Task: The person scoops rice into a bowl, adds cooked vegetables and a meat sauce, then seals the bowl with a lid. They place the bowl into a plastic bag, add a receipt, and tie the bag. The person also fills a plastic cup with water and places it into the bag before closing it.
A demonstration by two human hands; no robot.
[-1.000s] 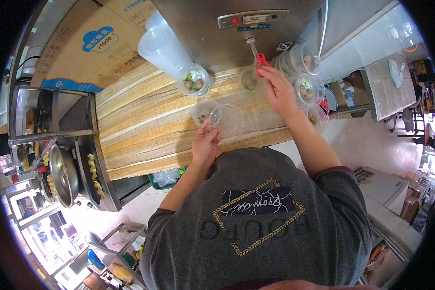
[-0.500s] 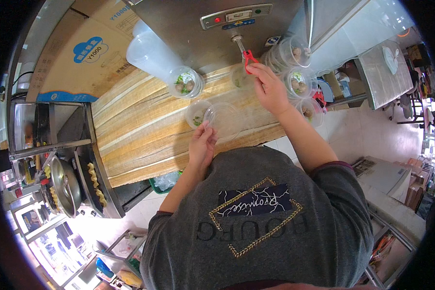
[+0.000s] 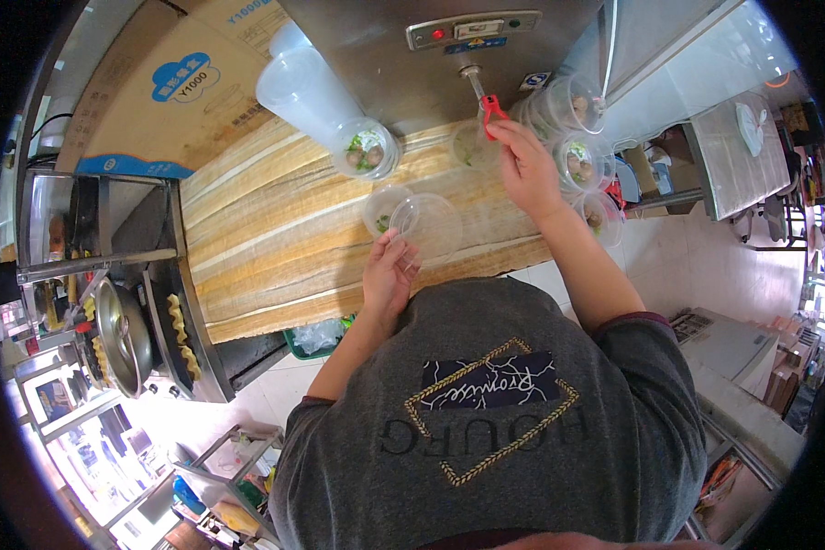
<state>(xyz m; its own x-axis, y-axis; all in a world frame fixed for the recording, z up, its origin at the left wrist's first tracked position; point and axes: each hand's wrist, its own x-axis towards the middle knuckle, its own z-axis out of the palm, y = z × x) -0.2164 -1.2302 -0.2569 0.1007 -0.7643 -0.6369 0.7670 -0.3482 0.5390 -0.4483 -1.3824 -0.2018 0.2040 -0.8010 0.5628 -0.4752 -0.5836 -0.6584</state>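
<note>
My right hand (image 3: 530, 172) is closed around the red tap handle (image 3: 492, 112) on the front of a steel dispenser (image 3: 376, 69). Below the tap stands a clear plastic cup (image 3: 468, 147) with some green in it. My left hand (image 3: 390, 275) pinches the edge of a clear round plastic piece (image 3: 434, 227), lid or cup I cannot tell. Just beyond those fingers is another clear cup (image 3: 384, 206) with chopped greens at its bottom. Several filled cups (image 3: 585, 163), with brown balls and greens inside, stand right of my right hand.
Nested clear cups (image 3: 307, 92) lean at the back left, ending in a cup with balls and greens (image 3: 365, 156). Behind the wooden counter (image 3: 257, 247) stands a cardboard box (image 3: 128, 101). A steel rack with a metal bowl (image 3: 124, 335) is to the left.
The whole view has shifted slightly, moving the counter and dispenser a little rightward in the picture. Both hands keep their grips on the tap handle and the clear plastic piece.
</note>
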